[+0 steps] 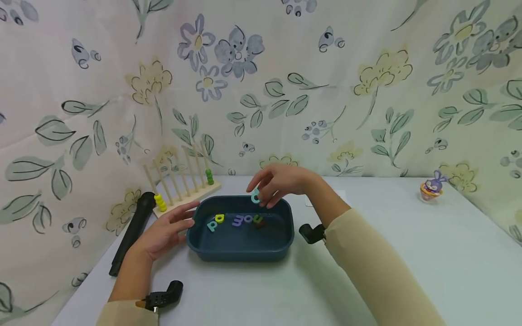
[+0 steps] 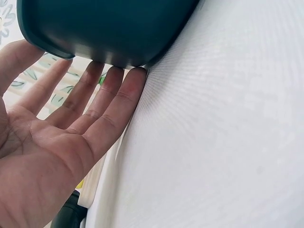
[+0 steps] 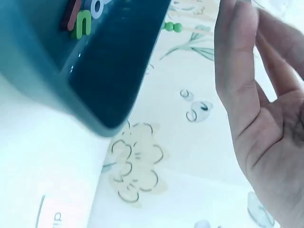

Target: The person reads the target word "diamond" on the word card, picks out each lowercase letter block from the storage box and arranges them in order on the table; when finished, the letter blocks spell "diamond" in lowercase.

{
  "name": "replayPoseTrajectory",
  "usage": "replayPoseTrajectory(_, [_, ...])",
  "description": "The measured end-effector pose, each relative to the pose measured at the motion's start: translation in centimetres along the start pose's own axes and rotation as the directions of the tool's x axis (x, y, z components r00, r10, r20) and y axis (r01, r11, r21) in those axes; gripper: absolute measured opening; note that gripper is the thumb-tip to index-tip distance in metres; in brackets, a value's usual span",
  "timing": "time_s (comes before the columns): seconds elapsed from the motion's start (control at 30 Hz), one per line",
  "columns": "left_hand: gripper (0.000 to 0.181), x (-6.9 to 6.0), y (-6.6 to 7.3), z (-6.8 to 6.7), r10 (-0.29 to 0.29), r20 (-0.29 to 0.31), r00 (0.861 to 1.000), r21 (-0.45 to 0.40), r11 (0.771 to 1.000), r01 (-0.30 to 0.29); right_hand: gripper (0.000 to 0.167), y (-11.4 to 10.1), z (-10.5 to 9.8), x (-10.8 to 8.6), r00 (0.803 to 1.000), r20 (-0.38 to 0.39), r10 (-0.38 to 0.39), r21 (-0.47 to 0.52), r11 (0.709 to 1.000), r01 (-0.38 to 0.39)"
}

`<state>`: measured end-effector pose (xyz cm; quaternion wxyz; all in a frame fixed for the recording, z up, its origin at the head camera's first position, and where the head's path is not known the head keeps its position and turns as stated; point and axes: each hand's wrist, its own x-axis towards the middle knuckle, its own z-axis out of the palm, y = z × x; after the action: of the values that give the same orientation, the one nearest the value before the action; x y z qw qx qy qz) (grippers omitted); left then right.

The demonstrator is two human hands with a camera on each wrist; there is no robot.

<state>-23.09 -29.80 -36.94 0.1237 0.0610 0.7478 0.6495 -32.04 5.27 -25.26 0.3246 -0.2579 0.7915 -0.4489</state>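
Observation:
A dark blue-green rectangular bin (image 1: pixel 240 256) stands on the table with several colored letters inside: a teal one (image 1: pixel 212 226), a yellow one (image 1: pixel 219 218), two purple ones, a green n (image 3: pixel 83 23) and a dark red one (image 3: pixel 70 14). Above the bin's far side, my right hand (image 1: pixel 281 183) pinches a light teal letter (image 1: pixel 255 196). That letter is not visible in the right wrist view. My left hand (image 1: pixel 165 231) rests against the bin's left side, its extended fingers (image 2: pixel 111 102) touching the wall.
Behind the left hand stands a wooden peg rack (image 1: pixel 183 199) with yellow and green beads. A black tube-like object (image 1: pixel 132 235) lies beside it. At the far right is a purple rabbit toy (image 1: pixel 432 186). A white card (image 3: pixel 54 216) lies behind the right arm.

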Motion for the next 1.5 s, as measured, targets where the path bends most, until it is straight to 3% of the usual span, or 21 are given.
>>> replayPoseTrajectory(0.17, [0.064, -0.1, 0.4, -0.4, 0.005, -0.005, 1.0, 0.024, 1.0, -0.005, 0.031, 0.5, -0.5, -1.1, 0.997, -0.072, -0.015, -0.001, 1.0, 0.015])
replayPoseTrajectory(0.4, [0.063, -0.1, -0.1, -0.8, 0.008, 0.0, 1.0, 0.019, 1.0, -0.008, 0.031, 1.4, -0.7, -2.1, 0.992, -0.122, -0.037, -0.006, 0.999, 0.037])
replayPoseTrajectory(0.8, [0.063, 0.1, 0.2, -0.4, -0.004, 0.001, 1.0, 0.025, 1.0, 0.004, 0.041, 2.5, -0.9, -3.8, 0.988, -0.151, -0.042, 0.004, 0.999, 0.044])
replayPoseTrajectory(1.03, [0.064, 0.2, 0.1, -0.4, 0.0, -0.005, 1.0, 0.033, 0.999, 0.001, 0.041, 3.4, -0.5, -4.8, 0.986, -0.161, -0.031, -0.044, 0.999, 0.024])
replayPoseTrajectory(1.23, [0.064, 0.2, -0.1, -0.3, -0.005, -0.007, 1.0, 0.035, 0.999, 0.005, 0.04, 4.3, -0.2, -5.5, 0.98, -0.185, -0.071, -0.085, 0.995, 0.056])
replayPoseTrajectory(1.5, [0.063, 0.2, -0.3, 0.0, 0.001, -0.006, 1.0, 0.023, 1.0, -0.001, 0.037, 5.4, -0.2, -6.5, 0.973, -0.2, -0.113, -0.047, 0.993, 0.106])
